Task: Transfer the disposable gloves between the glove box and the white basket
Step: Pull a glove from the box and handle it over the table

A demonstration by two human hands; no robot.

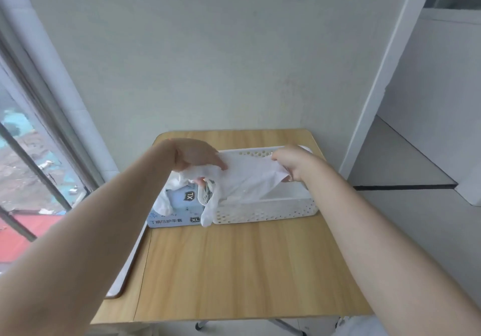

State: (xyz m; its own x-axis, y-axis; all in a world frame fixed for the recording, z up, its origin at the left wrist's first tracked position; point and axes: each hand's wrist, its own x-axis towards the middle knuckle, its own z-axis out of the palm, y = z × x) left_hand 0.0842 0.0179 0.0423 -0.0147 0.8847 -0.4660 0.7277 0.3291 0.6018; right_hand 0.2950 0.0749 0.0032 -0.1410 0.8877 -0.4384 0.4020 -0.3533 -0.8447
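Partly hidden: left hand fingers curl under a white glove and grip it, right hand fingertips pinch its cuff end, the glove stretched between them over the white basket. Glove box, marked XL, sits touching the basket's left wall near the desk far left corner, more gloves spilling from its covered opening. Both forearms reach forward from the near edge; window at left.

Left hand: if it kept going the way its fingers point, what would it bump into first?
The left hand points right, over the stretched glove it holds. It would likely meet the right hand gripping the other end, above the white basket, though depth is unclear.
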